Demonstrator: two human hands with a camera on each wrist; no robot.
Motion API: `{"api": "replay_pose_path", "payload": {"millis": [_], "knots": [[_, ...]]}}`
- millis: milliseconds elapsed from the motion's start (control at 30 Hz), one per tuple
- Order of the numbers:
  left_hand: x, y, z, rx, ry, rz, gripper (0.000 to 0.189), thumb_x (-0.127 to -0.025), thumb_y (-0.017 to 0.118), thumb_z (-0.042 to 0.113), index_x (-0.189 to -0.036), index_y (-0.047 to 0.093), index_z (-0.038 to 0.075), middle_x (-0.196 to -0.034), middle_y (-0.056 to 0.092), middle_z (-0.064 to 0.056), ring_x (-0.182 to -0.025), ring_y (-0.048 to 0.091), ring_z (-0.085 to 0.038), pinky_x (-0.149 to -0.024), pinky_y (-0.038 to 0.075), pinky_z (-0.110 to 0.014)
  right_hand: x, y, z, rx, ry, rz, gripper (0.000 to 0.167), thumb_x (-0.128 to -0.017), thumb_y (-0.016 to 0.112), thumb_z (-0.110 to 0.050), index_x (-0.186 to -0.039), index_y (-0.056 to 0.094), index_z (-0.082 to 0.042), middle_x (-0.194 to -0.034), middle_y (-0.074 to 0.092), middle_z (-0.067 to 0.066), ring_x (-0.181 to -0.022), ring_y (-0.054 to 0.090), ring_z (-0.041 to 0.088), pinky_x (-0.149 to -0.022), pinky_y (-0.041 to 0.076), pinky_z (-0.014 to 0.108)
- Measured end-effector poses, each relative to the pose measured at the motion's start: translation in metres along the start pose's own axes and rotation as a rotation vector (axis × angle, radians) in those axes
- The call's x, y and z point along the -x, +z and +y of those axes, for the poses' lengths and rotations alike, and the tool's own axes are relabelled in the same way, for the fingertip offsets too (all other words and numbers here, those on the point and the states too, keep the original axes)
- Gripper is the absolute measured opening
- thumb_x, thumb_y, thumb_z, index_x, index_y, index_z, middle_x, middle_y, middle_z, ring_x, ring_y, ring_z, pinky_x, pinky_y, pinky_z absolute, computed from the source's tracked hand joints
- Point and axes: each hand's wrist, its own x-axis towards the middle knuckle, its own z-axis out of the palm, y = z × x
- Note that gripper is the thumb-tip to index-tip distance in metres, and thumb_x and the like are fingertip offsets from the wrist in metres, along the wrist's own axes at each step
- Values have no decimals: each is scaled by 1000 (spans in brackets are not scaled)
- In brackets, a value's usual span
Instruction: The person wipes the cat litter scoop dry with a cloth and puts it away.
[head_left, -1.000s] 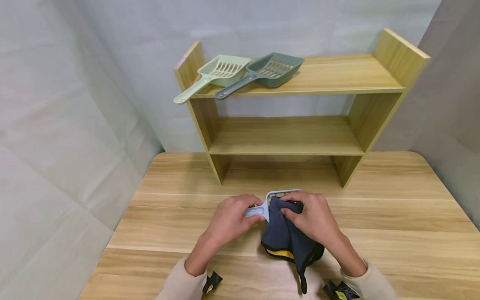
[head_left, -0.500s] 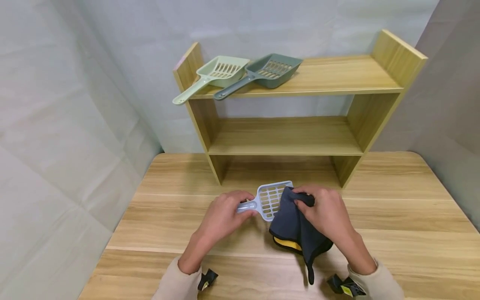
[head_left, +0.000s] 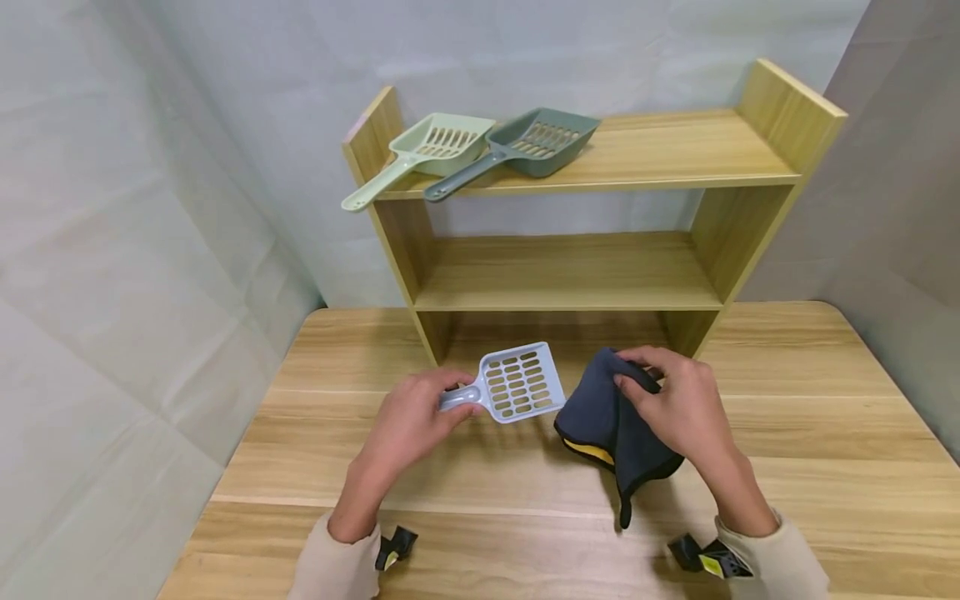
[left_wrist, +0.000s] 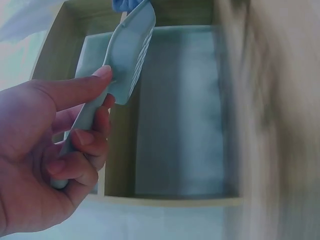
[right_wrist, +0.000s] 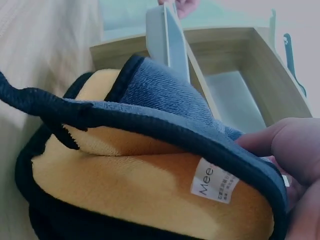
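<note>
My left hand (head_left: 408, 421) grips the handle of a light blue slotted litter scoop (head_left: 520, 383), its pan pointing right above the table. In the left wrist view, the fingers (left_wrist: 87, 142) curl round the scoop's handle (left_wrist: 86, 120). On the right, my right hand (head_left: 686, 404) pinches a folded cleaning cloth (head_left: 603, 408), dark grey-blue outside and yellow inside with black edging. The cloth's yellow side (right_wrist: 125, 175) and a white label (right_wrist: 215, 181) face the right wrist camera. A small gap separates the cloth from the scoop's front edge in the head view.
A wooden shelf unit (head_left: 570, 271) stands at the back of the wooden table (head_left: 480, 492). On its top board lie a pale green scoop (head_left: 442, 143) and a dark green scoop (head_left: 536, 143), handles jutting over the front edge.
The cloth has come off the scoop, uncovering its slotted pan. My left hand has moved left with the scoop, while my right hand has carried the cloth right and slightly away.
</note>
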Motion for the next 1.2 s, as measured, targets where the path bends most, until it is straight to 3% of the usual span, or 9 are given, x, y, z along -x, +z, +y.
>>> {"api": "replay_pose_path", "payload": {"millis": [200,333,467,633,867,1067,1200], "knots": [[0,-5,-3,28,25,24,30,-85,92,20,-112,81,12,-103,80,-2,-79,63,-14,-70,49,-28,-2,-2,2,-67,64,6,25,-90,85,-6,-115,82,-10,-103,82,14,-89,77,33,-75,58,43],[0,-2,0,67,77,12,31,-85,93,22,-112,81,11,-104,80,-1,-79,63,-12,-70,49,-26,-4,1,1,-184,131,-40,26,-93,83,-8,-119,81,-10,-107,82,14,-93,79,29,-82,58,25],[0,2,2,70,114,2,31,-85,93,23,-111,81,11,-104,80,0,-80,64,-11,-73,49,-27,-6,3,-2,-337,215,-133,29,-97,79,-10,-126,78,-7,-116,80,15,-101,75,15,-86,52,11],[0,4,1,69,133,12,31,-87,92,24,-113,81,11,-106,80,0,-82,66,-12,-77,51,-30,-6,2,-4,-493,303,-221,32,-101,74,-11,-133,73,-4,-122,77,14,-104,68,2,-90,54,17],[-1,3,-2,124,161,-16,32,-90,88,21,-118,81,7,-109,81,-3,-89,70,-13,-83,57,-34,-6,-2,-3,-693,379,-281,36,-103,71,-10,-138,66,-1,-111,73,-16,-105,67,4,-88,56,20],[-2,3,-2,188,196,-33,31,-93,85,18,-121,80,6,-104,79,-1,-84,62,-10,-76,54,-28,-7,-4,-2,-975,461,-328,26,-105,69,-9,-128,71,-19,-110,74,-9,-94,73,10,-77,62,27],[-2,4,-1,228,203,-31,32,-93,84,14,-123,79,5,-102,78,-1,-81,57,-8,-72,50,-24,-8,-5,-1,-1074,489,-335,25,-105,67,-7,-123,72,-23,-110,74,-6,-90,74,11,-74,63,28]]}}
